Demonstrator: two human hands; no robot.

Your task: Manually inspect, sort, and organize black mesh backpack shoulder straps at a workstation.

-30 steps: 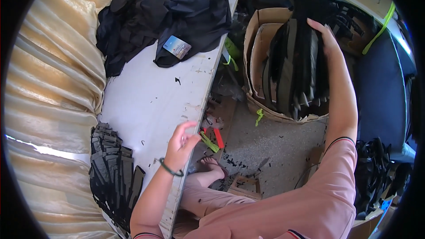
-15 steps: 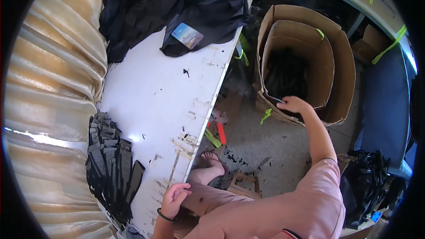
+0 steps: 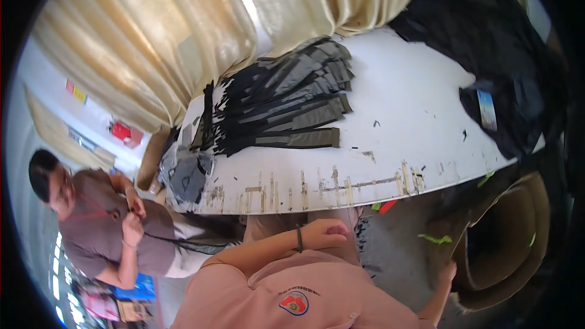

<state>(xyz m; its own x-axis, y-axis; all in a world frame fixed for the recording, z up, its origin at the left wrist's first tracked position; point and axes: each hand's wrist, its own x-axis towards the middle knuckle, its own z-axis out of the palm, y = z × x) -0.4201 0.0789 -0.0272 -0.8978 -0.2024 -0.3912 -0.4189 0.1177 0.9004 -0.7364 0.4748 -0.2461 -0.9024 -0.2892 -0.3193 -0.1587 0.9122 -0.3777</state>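
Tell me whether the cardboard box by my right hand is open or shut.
Open: the cardboard box shows its dark inside, and the right hand touches its rim.

Seated co-worker [image 3: 91, 219], yellow curtain [image 3: 152, 36].

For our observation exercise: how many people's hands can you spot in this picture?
4. The wearer's left hand rests below the white table; their right hand touches the cardboard box. A seated co-worker's two hands are together, far left.

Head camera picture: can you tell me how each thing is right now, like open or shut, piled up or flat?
Cardboard box: open, tipped sideways.
Black strips: fanned flat on the white table.
Black cloth: heaped.
Left hand: loosely curled, holding nothing.
Right hand: touching the box rim.
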